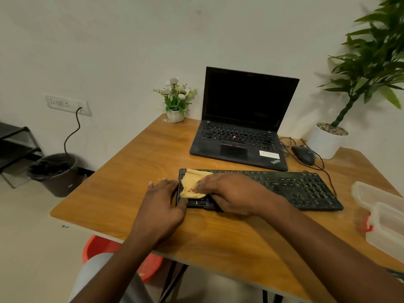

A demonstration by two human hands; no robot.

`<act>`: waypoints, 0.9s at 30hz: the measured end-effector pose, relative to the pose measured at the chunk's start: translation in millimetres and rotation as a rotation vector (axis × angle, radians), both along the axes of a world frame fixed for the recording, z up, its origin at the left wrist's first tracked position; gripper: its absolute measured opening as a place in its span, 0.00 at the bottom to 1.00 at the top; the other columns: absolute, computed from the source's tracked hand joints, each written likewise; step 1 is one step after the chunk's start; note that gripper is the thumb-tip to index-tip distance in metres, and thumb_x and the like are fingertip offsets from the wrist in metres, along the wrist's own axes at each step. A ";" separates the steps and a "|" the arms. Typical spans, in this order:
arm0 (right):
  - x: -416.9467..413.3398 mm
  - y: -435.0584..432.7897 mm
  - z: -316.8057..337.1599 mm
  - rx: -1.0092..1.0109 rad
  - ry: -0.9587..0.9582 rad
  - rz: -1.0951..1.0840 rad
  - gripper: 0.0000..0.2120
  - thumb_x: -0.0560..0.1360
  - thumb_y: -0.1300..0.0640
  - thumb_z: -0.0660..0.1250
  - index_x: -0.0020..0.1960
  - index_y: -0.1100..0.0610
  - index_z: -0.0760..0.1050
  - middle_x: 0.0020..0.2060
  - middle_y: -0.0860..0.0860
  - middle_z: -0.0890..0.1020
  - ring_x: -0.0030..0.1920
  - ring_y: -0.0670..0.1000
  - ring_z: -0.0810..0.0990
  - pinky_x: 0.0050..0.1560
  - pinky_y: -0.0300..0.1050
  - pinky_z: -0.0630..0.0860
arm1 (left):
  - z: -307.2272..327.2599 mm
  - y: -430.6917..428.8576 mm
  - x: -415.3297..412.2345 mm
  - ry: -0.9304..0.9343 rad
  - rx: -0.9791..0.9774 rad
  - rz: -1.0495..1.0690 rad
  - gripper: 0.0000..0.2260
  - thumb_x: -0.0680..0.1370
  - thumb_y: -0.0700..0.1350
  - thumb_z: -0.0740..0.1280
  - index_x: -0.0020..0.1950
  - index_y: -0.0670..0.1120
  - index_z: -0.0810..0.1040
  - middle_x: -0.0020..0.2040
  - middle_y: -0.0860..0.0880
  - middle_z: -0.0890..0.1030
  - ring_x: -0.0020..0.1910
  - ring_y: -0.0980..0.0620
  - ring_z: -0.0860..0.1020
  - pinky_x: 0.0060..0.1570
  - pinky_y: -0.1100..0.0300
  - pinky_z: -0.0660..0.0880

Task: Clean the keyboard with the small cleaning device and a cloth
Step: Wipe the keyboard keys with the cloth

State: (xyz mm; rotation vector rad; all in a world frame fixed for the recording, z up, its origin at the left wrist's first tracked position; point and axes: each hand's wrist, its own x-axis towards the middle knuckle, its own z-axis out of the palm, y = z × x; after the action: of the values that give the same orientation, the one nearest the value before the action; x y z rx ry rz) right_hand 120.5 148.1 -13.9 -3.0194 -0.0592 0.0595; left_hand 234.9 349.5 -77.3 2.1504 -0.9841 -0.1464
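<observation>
Left hand (166, 200), grip clasping the left end of the black keyboard (295, 189), right hand (229, 193) (grip released, fingers flat) pressing a yellow cloth (192, 184) onto its left keys, all on a wooden table (131, 171), open laptop (240, 127) just behind.

Reads "ThinkPad" on the laptop (240, 132), at the palm rest's corner, beyond the right hand (231, 193) and off to its right. Shows only marks too small to read on the white sticker (269, 154) just beside that logo. Cannot make out the key legends on laptop or keyboard (306, 189): too blurred.
</observation>
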 end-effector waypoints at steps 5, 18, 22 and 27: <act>5.7 -9.3 -9.0 -0.026 -0.111 -0.260 0.23 0.84 0.58 0.60 0.79 0.46 0.72 0.76 0.47 0.76 0.76 0.50 0.73 0.76 0.53 0.72 | -1.1 -1.1 0.6 -0.015 0.002 0.015 0.25 0.81 0.55 0.63 0.78 0.49 0.74 0.75 0.50 0.76 0.80 0.50 0.66 0.84 0.50 0.48; -17.3 -5.8 -11.6 0.108 -0.006 -0.068 0.21 0.85 0.57 0.62 0.76 0.46 0.75 0.75 0.43 0.77 0.77 0.45 0.71 0.80 0.53 0.66 | -6.6 -1.8 3.8 -0.107 0.066 -0.006 0.32 0.78 0.58 0.59 0.82 0.48 0.69 0.81 0.51 0.69 0.82 0.50 0.62 0.82 0.52 0.45; -26.4 -31.7 -11.9 0.033 -0.073 -0.254 0.21 0.86 0.56 0.61 0.78 0.47 0.73 0.77 0.44 0.76 0.77 0.46 0.72 0.80 0.55 0.68 | -6.4 -2.2 3.0 -0.100 0.068 0.002 0.34 0.78 0.60 0.58 0.82 0.47 0.68 0.81 0.50 0.69 0.82 0.51 0.61 0.81 0.55 0.43; 7.3 -3.1 -20.8 0.062 -0.159 -0.354 0.23 0.85 0.59 0.59 0.80 0.50 0.71 0.79 0.50 0.73 0.77 0.51 0.72 0.79 0.52 0.67 | -4.0 -3.6 1.1 -0.104 0.077 -0.001 0.34 0.78 0.59 0.58 0.82 0.46 0.68 0.81 0.50 0.69 0.82 0.51 0.61 0.82 0.56 0.44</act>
State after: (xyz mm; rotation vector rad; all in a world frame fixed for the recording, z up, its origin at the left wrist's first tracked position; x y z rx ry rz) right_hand 127.9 145.0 -34.7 -2.9155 0.4485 -0.2109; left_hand 236.0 345.9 -81.3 2.2472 -1.0538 -0.0752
